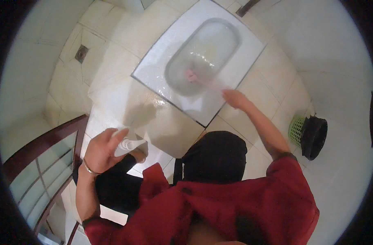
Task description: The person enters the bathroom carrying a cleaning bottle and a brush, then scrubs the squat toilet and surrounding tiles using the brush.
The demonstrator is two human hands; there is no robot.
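1. Two hands of the person are in view, and both are closed on something.
2. The right hand (pixel 234 99), right of the centre of the frame, grips the end of a pink brush (pixel 191 76). The handle is pale and blurred, so its exact shape I cannot tell.
3. From this hand, the brush goes to the left and a little up in the frame. Its long axis is slanted across the near right part of the squat toilet (pixel 151 72), and its head is inside the bowl, at the upper centre of the frame. Whether the head touches the bottom, I cannot tell.
4. The right hand is the nearer one to the toilet; the left hand (pixel 100 152) is well apart from it, at the lower left.
5. The left hand grips a white bottle (pixel 121 147), with its nozzle (pixel 135 143) pointing to the right of the frame, not up at the bowl.
6. At the right side of the frame, a green basket (pixel 296 130) is just beside a black bag (pixel 316 136). At the upper left, a drain (pixel 81 53) is in the tiled floor (pixel 113 57).
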